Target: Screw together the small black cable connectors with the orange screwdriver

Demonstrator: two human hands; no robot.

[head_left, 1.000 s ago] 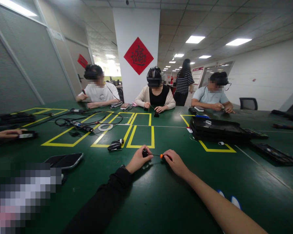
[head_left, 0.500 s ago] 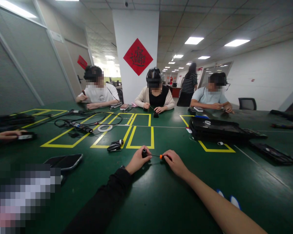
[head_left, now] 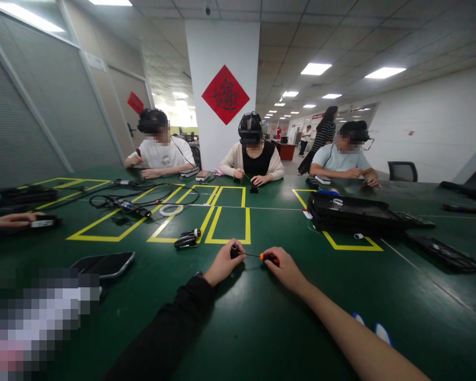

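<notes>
Over the near middle of the green table (head_left: 238,328), my left hand (head_left: 220,265) is closed around a small black cylindrical part (head_left: 234,250). My right hand (head_left: 287,271) grips the orange and black handle of a screwdriver (head_left: 262,257). Its thin shaft points left and reaches the fingers of my left hand. Whether the tip touches the black part is hidden by those fingers. Just beyond my left hand lie small black parts (head_left: 186,239), one with a white end.
Coiled black cables (head_left: 143,203) and a white ring (head_left: 171,210) lie to the left. A stack of black trays (head_left: 353,211) stands on the right. A phone-like device (head_left: 107,263) rests near left. Another person's hand (head_left: 14,221) is at the left edge; people sit opposite.
My right fingers have shifted on the screwdriver, so more of its handle shows. My left hand stays nearly in place. At the back, a standing person has moved right.
</notes>
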